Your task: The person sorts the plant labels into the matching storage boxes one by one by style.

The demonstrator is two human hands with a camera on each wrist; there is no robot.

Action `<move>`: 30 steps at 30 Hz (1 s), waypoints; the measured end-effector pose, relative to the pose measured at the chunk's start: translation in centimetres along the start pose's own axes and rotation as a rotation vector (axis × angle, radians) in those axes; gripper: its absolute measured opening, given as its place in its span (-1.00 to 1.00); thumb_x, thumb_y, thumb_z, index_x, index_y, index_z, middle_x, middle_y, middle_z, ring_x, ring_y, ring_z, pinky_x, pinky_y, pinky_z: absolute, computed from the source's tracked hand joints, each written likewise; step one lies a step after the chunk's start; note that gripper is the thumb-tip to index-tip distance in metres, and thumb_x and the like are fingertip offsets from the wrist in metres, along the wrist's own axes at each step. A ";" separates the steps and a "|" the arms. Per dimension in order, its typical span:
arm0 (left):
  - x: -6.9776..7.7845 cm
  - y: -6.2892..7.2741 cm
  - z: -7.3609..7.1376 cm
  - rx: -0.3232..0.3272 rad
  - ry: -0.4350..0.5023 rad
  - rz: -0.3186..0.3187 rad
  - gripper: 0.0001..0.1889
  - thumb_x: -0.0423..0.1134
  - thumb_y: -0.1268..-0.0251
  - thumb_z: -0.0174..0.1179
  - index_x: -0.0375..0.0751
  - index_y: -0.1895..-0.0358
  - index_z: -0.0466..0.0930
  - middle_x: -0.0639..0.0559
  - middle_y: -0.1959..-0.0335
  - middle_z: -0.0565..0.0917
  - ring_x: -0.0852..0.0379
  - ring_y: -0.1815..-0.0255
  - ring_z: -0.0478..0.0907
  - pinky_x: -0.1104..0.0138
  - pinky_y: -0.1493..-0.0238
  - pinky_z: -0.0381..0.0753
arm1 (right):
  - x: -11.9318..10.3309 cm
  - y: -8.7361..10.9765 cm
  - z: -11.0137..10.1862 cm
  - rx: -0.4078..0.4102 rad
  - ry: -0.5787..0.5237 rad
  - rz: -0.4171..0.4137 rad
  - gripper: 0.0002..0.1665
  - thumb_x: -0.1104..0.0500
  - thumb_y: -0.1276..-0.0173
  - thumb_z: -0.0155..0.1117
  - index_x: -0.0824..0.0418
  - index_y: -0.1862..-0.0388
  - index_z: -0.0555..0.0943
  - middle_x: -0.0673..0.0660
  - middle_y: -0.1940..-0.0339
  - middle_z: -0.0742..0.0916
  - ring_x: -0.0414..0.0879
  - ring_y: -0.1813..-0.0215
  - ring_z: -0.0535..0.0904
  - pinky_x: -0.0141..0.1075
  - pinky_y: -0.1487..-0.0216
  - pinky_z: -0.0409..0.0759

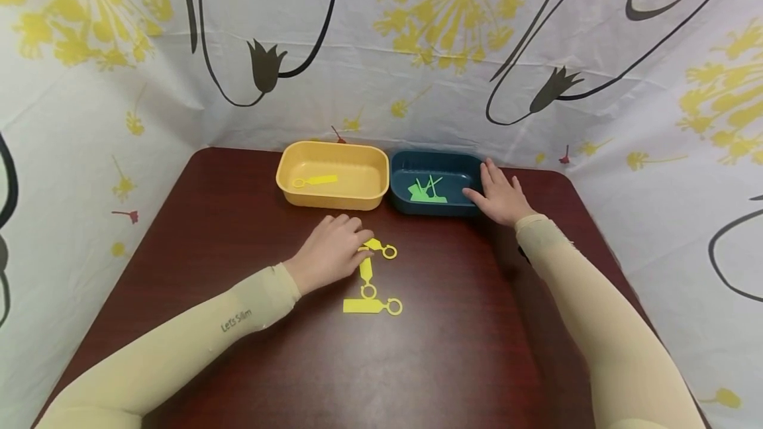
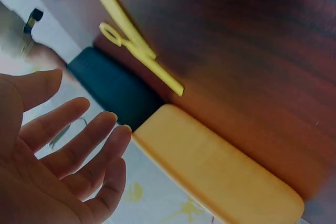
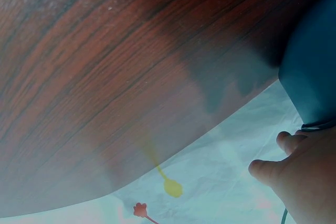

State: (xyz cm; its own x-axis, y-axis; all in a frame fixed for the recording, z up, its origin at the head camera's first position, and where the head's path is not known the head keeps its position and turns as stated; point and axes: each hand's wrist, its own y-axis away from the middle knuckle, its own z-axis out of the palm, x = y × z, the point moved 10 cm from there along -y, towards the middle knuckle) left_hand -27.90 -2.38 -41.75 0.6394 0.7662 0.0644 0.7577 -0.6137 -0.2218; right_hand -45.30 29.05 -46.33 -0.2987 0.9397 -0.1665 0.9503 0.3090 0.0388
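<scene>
My left hand (image 1: pixel 332 250) hovers beside the yellow ring-ended tags, its fingers loosely bent with nothing between them in the left wrist view. Nearest to it are an upper yellow tag (image 1: pixel 373 244), partly covered by the fingers, and a yellow tag (image 1: pixel 365 269) pointing toward me. Below these lies a third yellow tag (image 1: pixel 362 306), set crosswise. At the right end of the dark blue bin (image 1: pixel 429 209), my right hand (image 1: pixel 503 198) rests on the rim with its fingers spread. Several green tags (image 1: pixel 424 194) lie inside that bin.
A yellow bin (image 1: pixel 334 202) stands against the blue one, holding one yellow tag (image 1: pixel 322 179). Both sit at the back of the dark red wooden table (image 1: pixel 453 349). Patterned white cloth (image 1: pixel 357 32) hangs behind and along both sides.
</scene>
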 end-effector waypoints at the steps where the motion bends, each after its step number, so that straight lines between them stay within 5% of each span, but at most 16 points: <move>1: 0.2 0.1 0.2 -0.004 0.001 0.007 -0.63 0.03 -0.28 0.38 -0.04 -0.06 0.72 0.05 0.22 0.58 0.05 0.19 0.45 0.20 0.18 0.44 | 0.0 0.0 0.0 0.000 0.002 0.000 0.17 -0.52 -0.48 -0.30 0.31 -0.65 -0.22 0.23 -0.67 -0.19 0.16 -0.65 -0.26 0.37 -0.44 -0.30; 11: 1.3 0.9 2.5 -0.088 0.023 0.041 -0.50 0.19 -0.21 0.38 -0.03 -0.10 0.72 0.02 0.15 0.60 0.07 0.18 0.45 0.20 0.22 0.44 | 0.1 0.0 -0.1 0.002 -0.008 0.005 0.17 -0.52 -0.48 -0.30 0.30 -0.65 -0.23 0.21 -0.67 -0.20 0.16 -0.65 -0.28 0.34 -0.45 -0.37; 30: 1.6 1.6 5.1 -0.117 -0.050 0.083 -0.52 0.28 -0.24 0.30 -0.01 0.03 0.71 0.05 0.22 0.50 0.04 0.16 0.39 0.21 0.32 0.39 | 0.2 0.0 0.0 0.005 -0.008 0.007 0.17 -0.53 -0.47 -0.31 0.28 -0.65 -0.25 0.23 -0.67 -0.18 0.14 -0.65 -0.28 0.35 -0.45 -0.32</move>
State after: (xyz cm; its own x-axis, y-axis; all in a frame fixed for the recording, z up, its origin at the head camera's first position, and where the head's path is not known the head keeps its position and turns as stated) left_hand -26.31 -1.15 -46.95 0.6956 0.7184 0.0015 0.7142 -0.6914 -0.1090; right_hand -45.34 29.22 -46.38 -0.2910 0.9408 -0.1738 0.9529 0.3012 0.0349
